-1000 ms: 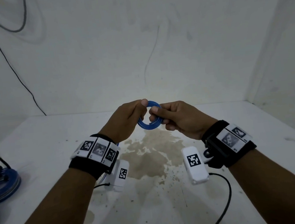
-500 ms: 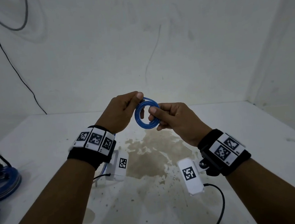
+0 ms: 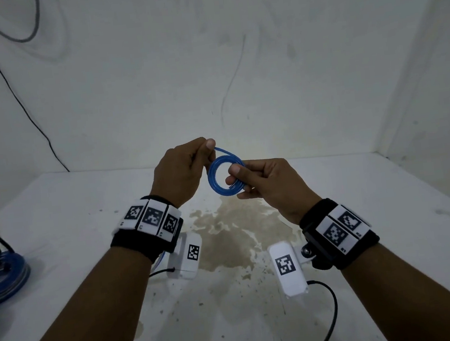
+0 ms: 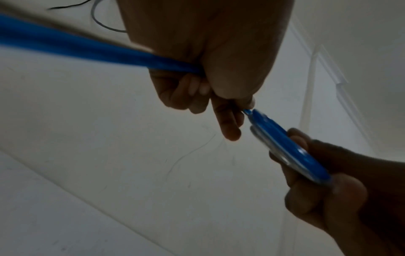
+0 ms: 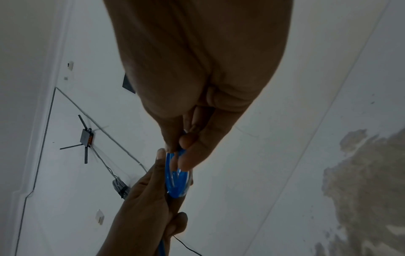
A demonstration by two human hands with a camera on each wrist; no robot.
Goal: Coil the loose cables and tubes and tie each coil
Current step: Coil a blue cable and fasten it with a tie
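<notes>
We hold blue tube coil above surface: right hand pinches loops so they stay stacked; left hand pinches feeding strand, guiding next wrap.

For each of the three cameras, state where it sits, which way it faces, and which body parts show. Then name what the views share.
Head: looks forward and down at the white table; both forearms, left hand, right hand.
Left wrist: looks along the left hand pinching the tube end; the right hand grips the blue tube coil.
Right wrist: looks along the right hand toward the left hand.
Shared: all three show the blue tube coil between both hands.
</notes>
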